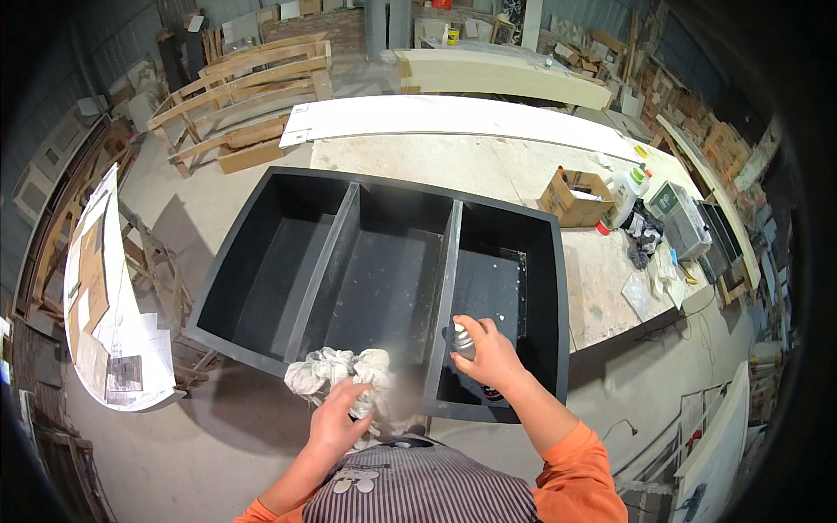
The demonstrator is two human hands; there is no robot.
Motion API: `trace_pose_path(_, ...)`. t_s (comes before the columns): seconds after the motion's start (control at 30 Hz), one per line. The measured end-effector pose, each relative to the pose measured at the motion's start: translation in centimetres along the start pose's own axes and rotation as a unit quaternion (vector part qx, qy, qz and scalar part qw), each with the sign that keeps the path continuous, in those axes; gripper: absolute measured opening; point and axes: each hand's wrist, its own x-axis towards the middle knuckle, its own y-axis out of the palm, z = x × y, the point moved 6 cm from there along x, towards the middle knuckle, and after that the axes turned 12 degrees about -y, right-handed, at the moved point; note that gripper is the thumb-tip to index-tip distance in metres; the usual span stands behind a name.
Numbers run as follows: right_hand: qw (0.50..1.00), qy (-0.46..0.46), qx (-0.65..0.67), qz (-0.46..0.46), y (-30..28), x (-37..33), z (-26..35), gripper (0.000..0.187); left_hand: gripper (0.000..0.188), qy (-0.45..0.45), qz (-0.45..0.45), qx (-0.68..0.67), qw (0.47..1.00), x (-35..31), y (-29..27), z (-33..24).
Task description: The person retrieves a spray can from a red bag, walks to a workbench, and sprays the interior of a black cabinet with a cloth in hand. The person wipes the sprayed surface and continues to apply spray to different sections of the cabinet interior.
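A black open box (564, 314) with two dividers, making three compartments, lies before me on the workbench. My left hand (336, 418) is closed round a crumpled white cloth (321, 370) at the box's near edge, below the middle compartment. Over the right compartment, my right hand (493, 356) grips a spray can (464, 343), one finger on its top. A pale mist blurs the near rim between can and cloth. Light specks show on the floors of the middle and right compartments. The lower part of the can is mostly hidden by my hand.
On the workbench (602, 301) to the right stand a cardboard carton (575, 199), a white bottle (626, 196), dark rags (643, 234) and a grey case (687, 228). A long white panel (418, 113) lies along the far side. Left is a curved white board (91, 288) with papers.
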Motion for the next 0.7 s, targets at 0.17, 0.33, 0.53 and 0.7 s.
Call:
trace_pose_path(0.17,1.0,-0.006,-0.005,0.01,0.4,-0.1,0.6,0.066,0.051,0.006,-0.002,0.009,1.0,0.1,-0.1,0.0)
trace_pose_path(0.33,1.0,0.005,-0.006,0.013,0.6,-0.4,0.7,0.066,0.053,0.02,-0.001,0.026,0.999,0.1,-0.1,0.0)
trace_pose_path(0.53,1.0,-0.017,-0.012,0.019,0.7,-1.1,0.7,0.066,0.053,0.031,0.002,0.017,0.999,0.2,-0.3,-0.2)
trace_pose_path(0.7,0.998,-0.044,-0.02,0.031,0.8,-1.8,0.5,0.064,0.051,0.027,-0.004,0.018,0.999,0.2,-0.5,-0.4)
